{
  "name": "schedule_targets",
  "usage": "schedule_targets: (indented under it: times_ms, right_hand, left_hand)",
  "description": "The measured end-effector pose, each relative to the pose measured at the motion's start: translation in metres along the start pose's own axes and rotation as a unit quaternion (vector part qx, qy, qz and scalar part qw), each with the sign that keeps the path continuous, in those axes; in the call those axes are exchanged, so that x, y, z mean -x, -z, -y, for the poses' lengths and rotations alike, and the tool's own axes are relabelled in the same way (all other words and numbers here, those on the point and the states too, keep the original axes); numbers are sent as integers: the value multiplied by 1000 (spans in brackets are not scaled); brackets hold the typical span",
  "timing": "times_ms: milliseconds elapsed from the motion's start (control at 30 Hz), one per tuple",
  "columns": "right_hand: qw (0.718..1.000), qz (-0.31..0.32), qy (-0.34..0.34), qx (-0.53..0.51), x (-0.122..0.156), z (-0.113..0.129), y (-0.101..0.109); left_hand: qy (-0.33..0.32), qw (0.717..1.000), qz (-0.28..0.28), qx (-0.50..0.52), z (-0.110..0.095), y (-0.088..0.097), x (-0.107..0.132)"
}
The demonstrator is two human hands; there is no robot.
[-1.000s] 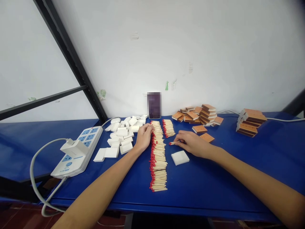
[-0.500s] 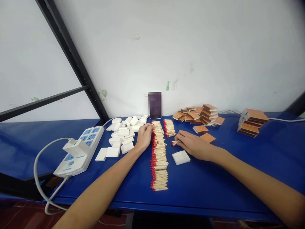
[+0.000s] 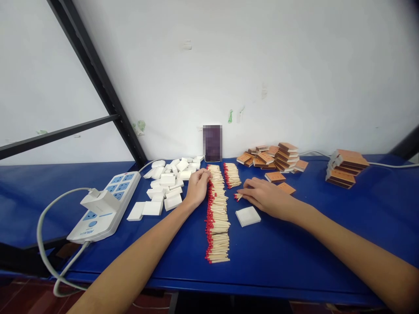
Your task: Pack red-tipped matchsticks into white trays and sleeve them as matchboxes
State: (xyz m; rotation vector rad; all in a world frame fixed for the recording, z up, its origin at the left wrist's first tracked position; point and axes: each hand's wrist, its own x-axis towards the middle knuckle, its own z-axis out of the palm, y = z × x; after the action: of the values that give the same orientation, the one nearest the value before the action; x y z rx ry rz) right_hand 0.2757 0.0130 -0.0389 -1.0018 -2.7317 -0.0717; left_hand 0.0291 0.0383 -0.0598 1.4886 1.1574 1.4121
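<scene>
Presently a few red-tipped wooden matches (image 3: 238, 197) lie on the blue counter (image 3: 294, 248), pinched in the grip of the right hand (image 3: 266, 199), fingers together on them. Just beside them sits a single white cardboard tray (image 3: 248, 216), showing no matches. The left hand (image 3: 197, 187), grip loose and holding nothing, rests against the long row of loose matches (image 3: 216, 218). Most matches lie unboxed. A heap of white trays (image 3: 166, 185) and piled orange sleeves (image 3: 275, 157) lie on either side.

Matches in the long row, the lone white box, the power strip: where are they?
long row of matches (image 3: 217, 218), head view, middle of the row.
white box (image 3: 248, 216), head view, top face.
power strip (image 3: 121, 186), head view, socket end.
</scene>
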Motion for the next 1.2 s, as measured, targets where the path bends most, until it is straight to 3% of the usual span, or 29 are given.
schedule_targets:
  times_ms: [300,833,1200]
  right_hand:
    - [994,-9,38,101,-5,0,1]
    - [995,18,19,101,-1,-6,3]
    - [997,38,-4,-60,5,2,26]
  left_hand:
    - [5,1000,5,3,0,0,0]
    - [7,1000,14,2,-3,0,0]
    - [2,1000,10,-11,-4,-1,1]
